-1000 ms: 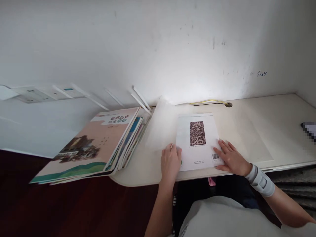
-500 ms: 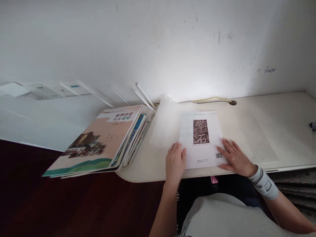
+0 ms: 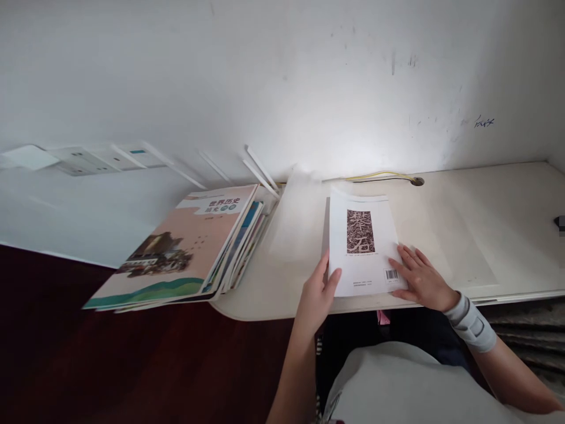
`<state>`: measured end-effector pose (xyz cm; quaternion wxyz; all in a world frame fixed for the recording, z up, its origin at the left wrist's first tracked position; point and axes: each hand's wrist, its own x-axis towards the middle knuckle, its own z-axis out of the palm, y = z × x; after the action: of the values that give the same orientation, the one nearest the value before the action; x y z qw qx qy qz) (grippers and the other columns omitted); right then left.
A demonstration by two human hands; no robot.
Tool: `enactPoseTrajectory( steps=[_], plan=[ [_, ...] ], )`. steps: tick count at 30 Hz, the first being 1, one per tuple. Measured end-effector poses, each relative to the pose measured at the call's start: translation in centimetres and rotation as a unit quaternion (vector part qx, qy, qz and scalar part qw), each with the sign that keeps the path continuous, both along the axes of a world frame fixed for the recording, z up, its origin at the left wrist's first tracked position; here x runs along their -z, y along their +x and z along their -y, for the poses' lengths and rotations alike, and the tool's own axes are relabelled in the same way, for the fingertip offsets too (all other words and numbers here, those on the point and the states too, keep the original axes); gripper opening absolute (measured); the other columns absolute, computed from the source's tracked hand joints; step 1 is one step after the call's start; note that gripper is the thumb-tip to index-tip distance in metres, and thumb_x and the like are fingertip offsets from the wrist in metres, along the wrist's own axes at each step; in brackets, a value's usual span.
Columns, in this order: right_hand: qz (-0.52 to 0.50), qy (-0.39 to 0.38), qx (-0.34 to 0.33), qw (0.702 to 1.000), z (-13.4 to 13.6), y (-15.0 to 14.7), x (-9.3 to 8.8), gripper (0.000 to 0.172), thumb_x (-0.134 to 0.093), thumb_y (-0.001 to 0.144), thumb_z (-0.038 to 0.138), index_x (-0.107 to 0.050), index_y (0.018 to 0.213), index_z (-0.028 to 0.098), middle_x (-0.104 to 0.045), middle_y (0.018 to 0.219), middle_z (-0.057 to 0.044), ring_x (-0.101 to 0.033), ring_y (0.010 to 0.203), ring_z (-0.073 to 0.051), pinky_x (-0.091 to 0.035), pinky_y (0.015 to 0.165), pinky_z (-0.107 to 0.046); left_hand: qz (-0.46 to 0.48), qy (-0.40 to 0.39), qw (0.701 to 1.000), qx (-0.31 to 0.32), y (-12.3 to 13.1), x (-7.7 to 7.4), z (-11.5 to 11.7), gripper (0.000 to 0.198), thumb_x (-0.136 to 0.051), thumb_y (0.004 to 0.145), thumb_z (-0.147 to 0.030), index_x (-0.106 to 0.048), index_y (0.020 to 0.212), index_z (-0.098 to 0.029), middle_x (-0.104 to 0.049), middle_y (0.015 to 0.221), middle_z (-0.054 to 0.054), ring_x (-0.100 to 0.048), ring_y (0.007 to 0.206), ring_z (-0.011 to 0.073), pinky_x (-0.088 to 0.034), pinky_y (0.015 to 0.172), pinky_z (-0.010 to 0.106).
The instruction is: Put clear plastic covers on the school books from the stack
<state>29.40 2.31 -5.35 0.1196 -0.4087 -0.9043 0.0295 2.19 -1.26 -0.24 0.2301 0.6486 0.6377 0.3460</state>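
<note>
A white paperback book (image 3: pixel 384 235) lies back cover up at the desk's front edge, with a dark picture of two large characters and a barcode at its lower right. Its left side is raised a little, with a shadow beneath. My left hand (image 3: pixel 318 295) grips that left edge, thumb on the cover and fingers going under it. Spread flat, my right hand (image 3: pixel 421 280) rests on the book's lower right corner and the desk beside it. A grey support (image 3: pixel 472 323) wraps my right wrist.
Left of the book, a stack of textbooks (image 3: pixel 176 241) overhangs the desk (image 3: pixel 265 294). Clear plastic sheets lie left and right of the book. White bars (image 3: pixel 260 171) stand by the wall. A yellow cable (image 3: pixel 379 175) runs to a desk hole (image 3: pixel 417 181).
My left hand has turned and closed on the book's left edge, which has come up slightly from the desk. My right hand stays in place. The view has shifted a little.
</note>
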Motion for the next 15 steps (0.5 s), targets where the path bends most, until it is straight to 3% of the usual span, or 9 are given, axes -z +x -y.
enactPoseTrajectory(
  steps=[3,6,9,12,15],
  plan=[
    [-0.016,-0.003,0.0,1.0,0.0,-0.2,-0.3,0.071,-0.054,0.081,0.056,-0.04,0.14,0.017,-0.028,0.149,-0.02,-0.022,0.139,-0.031,-0.026,0.108,-0.052,0.084,0.005,0.991,0.103,3.0,-1.4,0.6,0.07,-0.048,0.09,-0.035,-0.011,0.148,-0.02,-0.034,0.148,0.013,-0.038,0.133,0.0241,-0.038,0.105,0.038],
    [-0.055,-0.003,0.015,0.998,0.1,0.1,-0.8,0.069,-0.051,0.084,0.056,-0.042,0.138,0.014,-0.038,0.144,-0.02,-0.03,0.136,-0.029,-0.03,0.108,-0.05,-0.027,0.122,0.986,0.107,6.6,-0.7,-0.4,0.071,-0.043,0.091,-0.023,-0.001,0.148,-0.021,-0.013,0.155,0.016,-0.015,0.141,0.0283,-0.028,0.11,0.047],
    [-0.099,0.021,0.106,0.989,0.8,1.6,-0.9,0.057,-0.042,0.09,0.049,-0.046,0.134,0.012,-0.049,0.136,-0.018,-0.041,0.13,-0.026,-0.035,0.106,-0.046,-0.161,0.188,0.96,0.133,9.8,0.4,-2.0,0.059,-0.032,0.091,-0.009,-0.017,0.147,-0.021,-0.022,0.152,0.015,-0.009,0.142,0.0318,-0.028,0.108,0.054],
    [-0.087,0.056,0.218,0.97,1.9,3.9,-0.5,0.051,-0.039,0.093,0.043,-0.05,0.129,0.009,-0.053,0.132,-0.019,-0.045,0.126,-0.028,-0.038,0.103,-0.047,-0.256,0.216,0.922,0.194,12.2,0.8,-3.0,0.05,-0.032,0.09,-0.007,-0.04,0.138,-0.021,-0.041,0.144,0.012,-0.023,0.138,0.0342,-0.03,0.106,0.058],
    [-0.04,0.087,0.294,0.951,2.9,5.8,0.1,0.057,-0.041,0.09,0.048,-0.05,0.127,0.004,-0.051,0.131,-0.024,-0.044,0.126,-0.033,-0.037,0.102,-0.051,-0.31,0.224,0.893,0.238,13.9,0.9,-3.3,0.041,-0.037,0.091,-0.013,-0.051,0.128,-0.021,-0.046,0.14,0.009,-0.031,0.135,0.0338,-0.029,0.106,0.059]
  ],
)
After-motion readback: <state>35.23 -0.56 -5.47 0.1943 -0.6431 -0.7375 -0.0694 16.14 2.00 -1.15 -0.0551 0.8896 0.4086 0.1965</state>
